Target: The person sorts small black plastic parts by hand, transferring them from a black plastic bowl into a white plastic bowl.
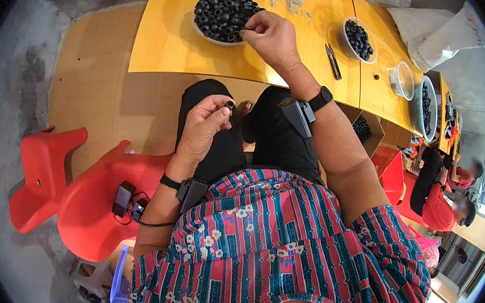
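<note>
Over my lap, my left hand pinches a small black ring-like piece between thumb and fingertips. My right hand reaches to the near right rim of a pale bowl on the yellow table. Heaped in that bowl are black hollow pieces of the same kind. The fingers of this hand are drawn together in a pinch; whatever is between them is too small or hidden to make out. Small clear pieces lie scattered behind the bowl, beyond the right hand.
Black-handled snips lie on the yellow table. To their right stand a tub of black pieces, a clear container and a basin. Red chairs stand at my left, one bearing a wired device. People sit at far right.
</note>
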### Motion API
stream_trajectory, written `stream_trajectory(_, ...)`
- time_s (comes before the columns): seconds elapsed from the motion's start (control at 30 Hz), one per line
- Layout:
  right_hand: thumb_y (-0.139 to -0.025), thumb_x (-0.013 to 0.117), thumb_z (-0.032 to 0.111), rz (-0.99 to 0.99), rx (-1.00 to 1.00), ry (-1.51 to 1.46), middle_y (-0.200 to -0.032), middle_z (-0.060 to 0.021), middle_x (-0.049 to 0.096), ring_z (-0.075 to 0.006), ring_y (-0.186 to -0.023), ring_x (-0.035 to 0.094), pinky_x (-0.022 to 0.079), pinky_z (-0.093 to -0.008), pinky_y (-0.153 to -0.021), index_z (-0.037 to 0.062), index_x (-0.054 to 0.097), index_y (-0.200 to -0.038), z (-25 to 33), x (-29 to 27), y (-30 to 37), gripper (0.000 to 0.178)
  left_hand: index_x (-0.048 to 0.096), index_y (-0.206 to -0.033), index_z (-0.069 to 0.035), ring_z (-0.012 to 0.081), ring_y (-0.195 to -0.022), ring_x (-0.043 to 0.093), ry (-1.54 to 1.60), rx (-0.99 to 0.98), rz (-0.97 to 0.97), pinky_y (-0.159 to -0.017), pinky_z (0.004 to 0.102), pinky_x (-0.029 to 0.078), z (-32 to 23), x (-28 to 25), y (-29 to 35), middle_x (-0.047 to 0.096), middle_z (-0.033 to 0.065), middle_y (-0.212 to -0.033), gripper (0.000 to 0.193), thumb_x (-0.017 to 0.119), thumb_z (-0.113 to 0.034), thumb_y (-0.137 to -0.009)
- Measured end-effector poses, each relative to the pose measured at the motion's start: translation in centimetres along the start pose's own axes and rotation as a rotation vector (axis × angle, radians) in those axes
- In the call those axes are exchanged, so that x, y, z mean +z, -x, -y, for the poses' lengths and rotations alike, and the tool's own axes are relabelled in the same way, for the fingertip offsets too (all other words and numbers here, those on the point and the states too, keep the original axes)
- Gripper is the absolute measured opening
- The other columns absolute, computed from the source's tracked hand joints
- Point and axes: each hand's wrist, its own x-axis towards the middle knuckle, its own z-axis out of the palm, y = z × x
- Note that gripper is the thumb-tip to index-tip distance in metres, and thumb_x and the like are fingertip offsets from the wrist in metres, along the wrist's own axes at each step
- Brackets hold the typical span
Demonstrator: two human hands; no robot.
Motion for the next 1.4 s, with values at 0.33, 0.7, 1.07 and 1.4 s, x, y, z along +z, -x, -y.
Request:
stream_trajectory(0.33, -0.080, 0.057, 0.007, 0.070, 0.463, -1.501, -0.082, -0.0138, 0.062, -0.0166, -0.057, 0.056, 0.049, -0.0296, -0.057, 0.0022, 0.056, -0.082, -0.7, -2.5, 3.5, 0.005, 0.055, -0.109, -0.005, 0.0055, -0.071, 0.052, 0.083, 0.050, -0.010, -0.068, 0.0202, 0.045, -0.5, 0.2, -0.4, 0.054, -0.0024, -0.082, 0.023, 0.059, -0.018, -0.089)
stream_trajectory(0.7, -0.081, 0.055, 0.008, 0.092, 0.320, -1.610, -0.084, -0.0095, 0.054, -0.0104, -0.059, 0.043, 0.044, -0.0279, -0.064, 0.0065, 0.056, -0.093, -0.5, -3.1, 9.1, 0.012, 0.057, -0.105, -0.006, 0.0065, -0.072, 0.051, 0.147, 0.056, 0.100, -0.070, 0.0234, 0.045, -0.3, 2.0, -1.0, 0.053, -0.0024, -0.080, 0.019, 0.059, -0.017, -0.090)
stream_trajectory(1.07, -0.083, 0.054, 0.003, 0.187, 0.305, -1.685, -0.083, -0.0099, 0.061, -0.0125, -0.064, 0.051, 0.051, -0.0320, -0.066, 0.0011, 0.058, -0.092, 0.5, -3.5, 11.7, 0.010, 0.057, -0.107, -0.005, 0.0066, -0.073, 0.052, 0.126, 0.103, 0.191, -0.071, 0.0242, 0.047, -0.9, 2.5, -2.4, 0.054, -0.0017, -0.080, 0.023, 0.060, -0.018, -0.089)
stream_trajectory(1.4, -0.082, 0.055, 0.006, 0.009, 0.441, -1.656, -0.079, -0.0074, 0.055, -0.0118, -0.059, 0.046, 0.044, -0.0280, -0.060, 0.0013, 0.056, -0.093, -3.0, -4.3, 12.0, 0.012, 0.056, -0.109, -0.005, 0.0078, -0.073, 0.052, 0.146, 0.047, 0.185, -0.070, 0.0248, 0.047, 0.4, 2.3, -1.6, 0.054, -0.0004, -0.083, 0.022, 0.056, -0.019, -0.092)
